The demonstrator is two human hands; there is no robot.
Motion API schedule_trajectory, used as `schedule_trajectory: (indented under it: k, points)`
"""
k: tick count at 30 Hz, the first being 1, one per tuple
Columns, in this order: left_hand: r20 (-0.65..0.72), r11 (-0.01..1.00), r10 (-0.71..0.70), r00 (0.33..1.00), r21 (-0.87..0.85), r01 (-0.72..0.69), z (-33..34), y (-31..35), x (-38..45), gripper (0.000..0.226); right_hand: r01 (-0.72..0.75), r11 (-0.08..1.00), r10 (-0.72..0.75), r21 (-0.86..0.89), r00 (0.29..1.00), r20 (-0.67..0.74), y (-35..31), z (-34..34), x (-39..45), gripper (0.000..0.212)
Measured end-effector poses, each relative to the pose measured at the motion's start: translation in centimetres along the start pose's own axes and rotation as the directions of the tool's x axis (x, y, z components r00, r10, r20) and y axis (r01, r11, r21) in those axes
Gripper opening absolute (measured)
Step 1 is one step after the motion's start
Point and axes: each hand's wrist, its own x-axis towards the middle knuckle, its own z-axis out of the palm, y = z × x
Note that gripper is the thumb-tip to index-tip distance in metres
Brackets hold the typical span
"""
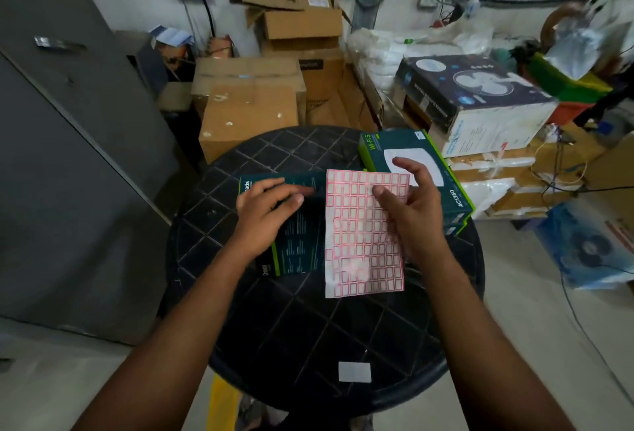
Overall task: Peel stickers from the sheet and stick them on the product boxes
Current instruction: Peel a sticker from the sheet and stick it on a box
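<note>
head view, places given relative to the sheet.

sheet (pixel 363 235): sticker sheet with a red-bordered label grid, lying on the table, its left edge over the near box. Some cells near the left side and bottom look already peeled. Upper right part covered by the right hand.

near box (pixel 295 242): dark green product box, lying flat just left of the sheet and partly under it. Printed text side up.

far box (pixel 442 170): green Wi-Fi box marked AC1350, behind and to the right of the sheet, flat on the table, white device picture on top.

left hand (pixel 266 214): resting on the near box, left of the sheet. Fingers (pixel 291 192) loosely straight and close together, tips pointing at the sheet's top-left corner. Cannot tell whether a sticker is under them.

right hand (pixel 411 207): over the sheet's upper right. Fingers spread and slightly curled, thumb (pixel 384 195) pressing on the sheet; cannot tell whether it grips the sheet's edge.

table (pixel 308 327): round, dark, lattice-patterned top, carrying sheet and both boxes.

white label (pixel 354 371): blank rectangle on the table, well nearer the person than the sheet.

cartons (pixel 250 101): brown cardboard stack beyond the table, behind the sheet.

fan box (pixel 480 105): behind and right of the far box.
</note>
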Motion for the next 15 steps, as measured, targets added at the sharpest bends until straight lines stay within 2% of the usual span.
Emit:
schedule_trajectory:
  k: [3, 6, 11, 15]
  points:
    - [0.018, 0.984, -0.105, 0.994, -0.141, 0.107, -0.5, 0.1, 0.3, 0.013, 0.035, 0.998, -0.032, -0.054, 0.998, 0.056, 0.4, 2.3, 0.8, 0.046]
    - [0.041, 0.966, -0.110, 0.993, -0.230, 0.116, -0.7, 0.4, 0.2, 0.016, 0.087, 0.985, -0.069, -0.148, 0.990, 0.120, 1.3, 4.0, 0.9, 0.042]
    - [0.092, 0.916, -0.138, 0.986, -0.368, 0.163, -0.9, 1.1, -0.1, 0.015, 0.202, 0.940, -0.163, -0.276, 0.974, 0.159, 2.5, 5.2, 1.1, 0.017]
    - [0.108, 0.915, -0.142, 0.984, -0.364, 0.172, -0.8, 0.9, -0.2, 0.016, 0.076, 0.973, -0.055, -0.220, 0.994, 0.098, 2.6, 4.8, 1.2, 0.014]
